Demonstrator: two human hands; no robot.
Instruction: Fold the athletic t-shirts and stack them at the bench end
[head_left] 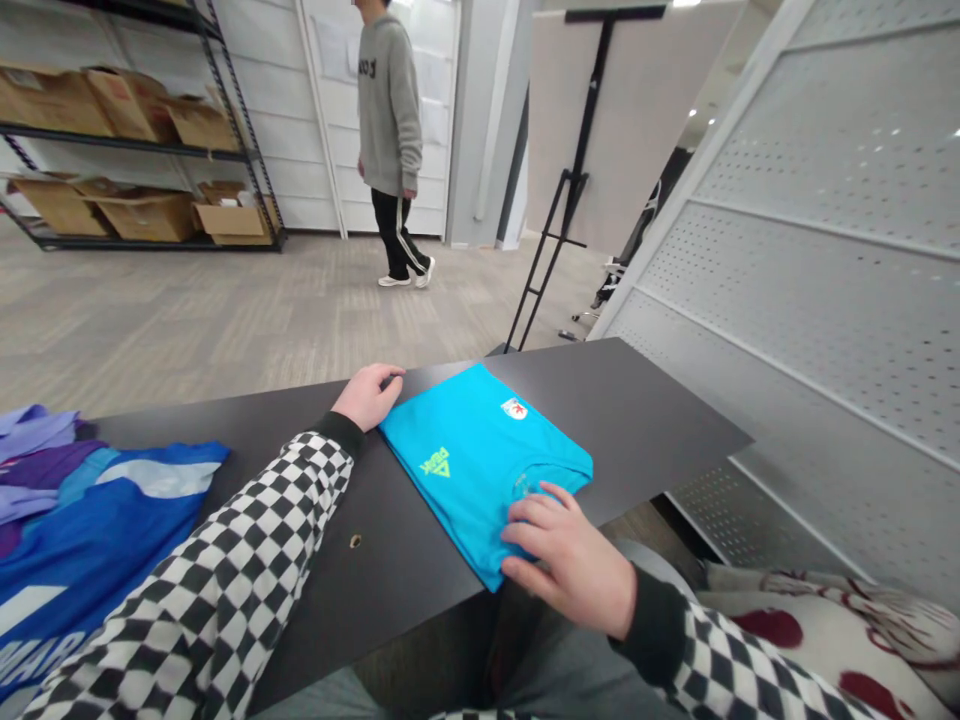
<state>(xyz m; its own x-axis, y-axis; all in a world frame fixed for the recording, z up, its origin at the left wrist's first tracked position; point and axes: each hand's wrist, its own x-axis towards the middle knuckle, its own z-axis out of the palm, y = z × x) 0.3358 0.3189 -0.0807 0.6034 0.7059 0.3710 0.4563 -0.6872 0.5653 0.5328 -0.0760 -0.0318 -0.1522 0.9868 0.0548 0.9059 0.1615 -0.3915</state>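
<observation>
Folded turquoise T-shirt (pixel 480 470) flat on the dark worktop (pixel 637 420), right between both arms! Left hand (pixel 367 396) relaxed, just touching its far edge; right hand (pixel 566 560) curled over the near corner, no pinch visible. Blue garments (pixel 97 530) heaped further left!

This looks like a carpeted stockroom in an office building: a black metal shelving rack (pixel 142 135) holds cardboard boxes (pixel 146 215), perforated white partition panels (pixel 832 230) stand alongside, and a folded T-shirt (pixel 480 470) lies on a dark table (pixel 660 420).
</observation>
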